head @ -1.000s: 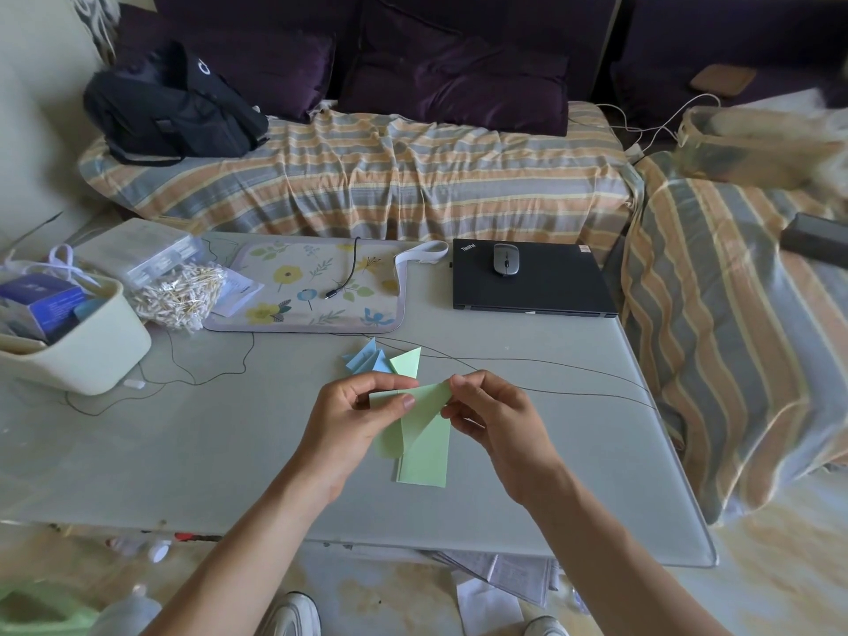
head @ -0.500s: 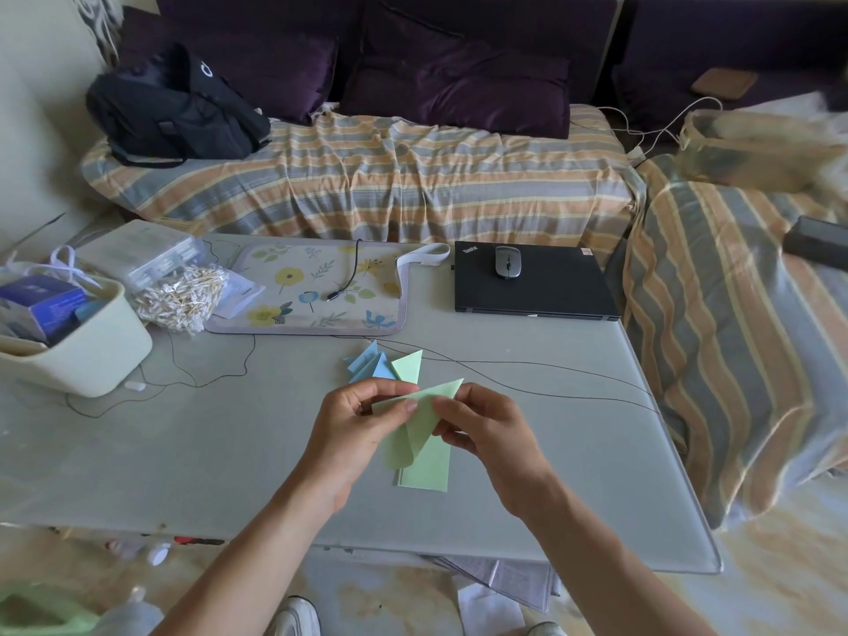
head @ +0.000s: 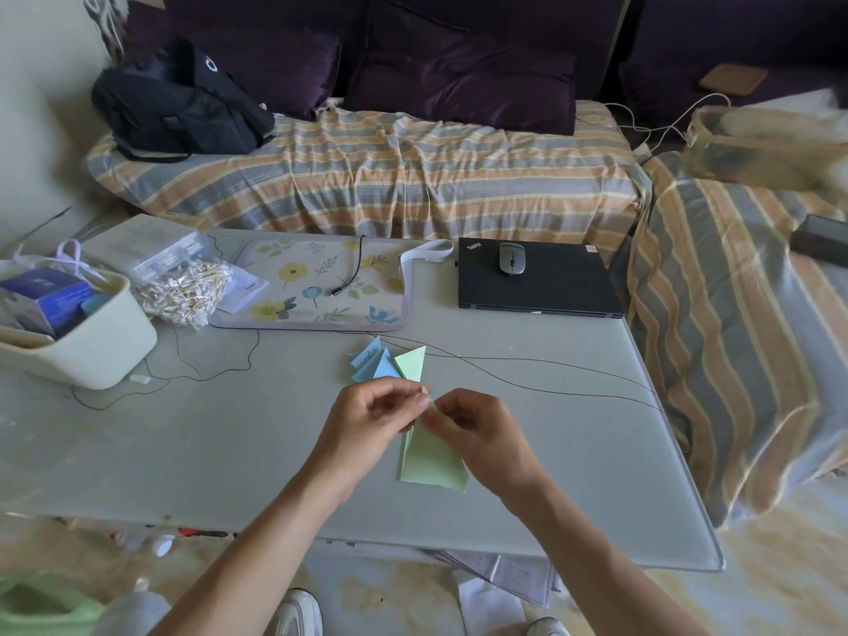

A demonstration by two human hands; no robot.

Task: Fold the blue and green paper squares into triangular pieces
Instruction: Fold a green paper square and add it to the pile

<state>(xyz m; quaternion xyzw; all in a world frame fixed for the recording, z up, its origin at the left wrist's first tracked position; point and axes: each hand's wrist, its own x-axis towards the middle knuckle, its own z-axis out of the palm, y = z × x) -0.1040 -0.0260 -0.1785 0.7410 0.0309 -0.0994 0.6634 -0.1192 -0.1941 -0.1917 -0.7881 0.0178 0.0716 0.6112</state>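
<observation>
A light green paper (head: 430, 461) lies partly folded under my hands near the table's middle front. My left hand (head: 367, 422) and my right hand (head: 477, 429) meet at its top corner and pinch it between thumb and fingertips; the hands hide most of the fold. Its lower flat part shows below them on the table. Just behind lie folded blue triangular pieces (head: 371, 362) and one folded green triangular piece (head: 413, 360), side by side on the grey table (head: 206, 452).
A thin black cable (head: 527, 364) runs across the table behind the papers. A floral pad (head: 312, 286), a black laptop (head: 550, 286) with a mouse (head: 511, 258), a bag of cotton swabs (head: 183, 291) and a cream bin (head: 92, 342) stand farther back and left.
My hands have come closer together over the green paper. The raised flap is brought down and its tip is now pinched between both hands.
</observation>
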